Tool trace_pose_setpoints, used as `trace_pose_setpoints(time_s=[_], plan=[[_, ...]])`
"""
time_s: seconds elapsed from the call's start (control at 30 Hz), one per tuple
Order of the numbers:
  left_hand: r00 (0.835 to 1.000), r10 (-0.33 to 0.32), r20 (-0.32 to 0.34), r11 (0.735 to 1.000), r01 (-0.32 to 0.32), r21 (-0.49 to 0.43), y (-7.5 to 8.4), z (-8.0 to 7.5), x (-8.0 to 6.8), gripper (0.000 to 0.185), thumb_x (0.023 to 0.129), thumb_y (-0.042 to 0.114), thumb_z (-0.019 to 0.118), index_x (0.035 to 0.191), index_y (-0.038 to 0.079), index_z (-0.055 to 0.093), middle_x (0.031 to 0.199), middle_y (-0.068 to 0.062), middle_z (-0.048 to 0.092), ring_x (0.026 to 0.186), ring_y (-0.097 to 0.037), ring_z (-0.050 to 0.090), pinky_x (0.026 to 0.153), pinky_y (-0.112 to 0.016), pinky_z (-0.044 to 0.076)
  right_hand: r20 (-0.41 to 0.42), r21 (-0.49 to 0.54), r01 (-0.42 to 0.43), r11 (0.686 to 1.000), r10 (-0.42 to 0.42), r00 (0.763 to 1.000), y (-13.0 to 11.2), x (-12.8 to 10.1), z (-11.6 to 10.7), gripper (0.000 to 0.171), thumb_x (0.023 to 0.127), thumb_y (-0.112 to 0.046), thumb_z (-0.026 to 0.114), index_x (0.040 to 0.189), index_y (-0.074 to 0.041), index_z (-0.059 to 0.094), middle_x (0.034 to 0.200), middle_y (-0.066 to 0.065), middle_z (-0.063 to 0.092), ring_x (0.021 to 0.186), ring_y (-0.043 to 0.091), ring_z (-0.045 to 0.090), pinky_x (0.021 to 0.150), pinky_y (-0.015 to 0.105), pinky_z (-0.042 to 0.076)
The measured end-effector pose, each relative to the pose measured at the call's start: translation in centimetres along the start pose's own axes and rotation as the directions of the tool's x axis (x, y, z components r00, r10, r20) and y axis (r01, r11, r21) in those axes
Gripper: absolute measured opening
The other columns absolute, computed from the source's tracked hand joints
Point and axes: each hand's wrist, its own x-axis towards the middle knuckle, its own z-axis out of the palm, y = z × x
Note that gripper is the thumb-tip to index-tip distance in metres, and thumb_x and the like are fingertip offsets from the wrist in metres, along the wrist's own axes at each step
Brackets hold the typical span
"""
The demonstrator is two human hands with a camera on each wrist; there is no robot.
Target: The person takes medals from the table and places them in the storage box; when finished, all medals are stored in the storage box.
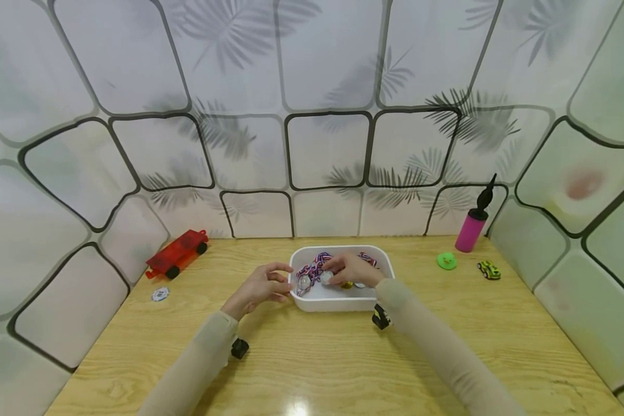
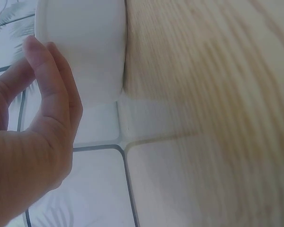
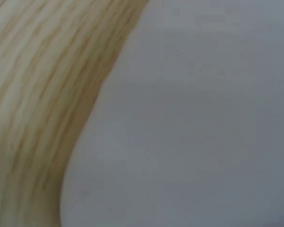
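White plastic tub [image 1: 379,297], table centre: steadied at its 9 o'clock rim by the left hand [image 1: 260,288], fingers curled on the wall. Silver medal [image 1: 326,278], inside among ribboned medals [image 1: 317,263], is pinched by the right hand [image 1: 355,270]. Pink pump [image 1: 472,228] is stood at 2 o'clock.

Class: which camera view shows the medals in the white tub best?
The head view: it looks down into the white tub, showing the medals under the right hand. The left wrist view shows only the tub's outer wall; the right wrist view shows a blurred white surface.
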Motion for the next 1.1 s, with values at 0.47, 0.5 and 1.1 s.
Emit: trace_pose_setpoints(time_s=[0.47,0.5,1.1], plan=[[1.000,0.005,0.004,1.000,-0.005,-0.002,-0.3,0.0,0.0,0.047,0.089,-0.002,0.067,0.133,-0.001,0.050,0.095,-0.010,0.062,0.078,-0.023,0.068,0.065,-0.029,0.060,0.021,-0.209,0.101,0.973,-0.099,0.995,0.0,0.2,0.6,0.036,0.081,0.009,0.069,0.116,0.004,0.068,0.102,0.017,0.073,0.082,0.015,0.066,0.065,0.021,0.055],[1.000,0.005,0.005,1.000,-0.005,-0.002,-0.3,0.0,0.0,0.047,0.089,-0.002,0.067,0.133,-0.001,0.050,0.094,-0.010,0.061,0.078,-0.022,0.068,0.065,-0.029,0.060,0.021,-0.221,0.105,0.970,-0.103,0.994,0.0,0.1,0.6,0.036,0.081,0.008,0.070,0.116,0.003,0.069,0.102,0.017,0.073,0.084,0.015,0.066,0.066,0.020,0.055],[1.000,0.003,0.004,1.000,-0.003,0.004,-0.2,0.0,0.0,0.052,0.089,0.003,0.069,0.136,-0.002,0.048,0.095,-0.010,0.061,0.082,-0.027,0.070,0.065,-0.031,0.060,-0.020,-0.187,0.119,0.975,-0.124,0.992,-0.5,-1.4,-1.1,0.038,0.087,0.002,0.067,0.125,0.001,0.065,0.123,0.018,0.067,0.090,0.023,0.068,0.070,0.026,0.056]])
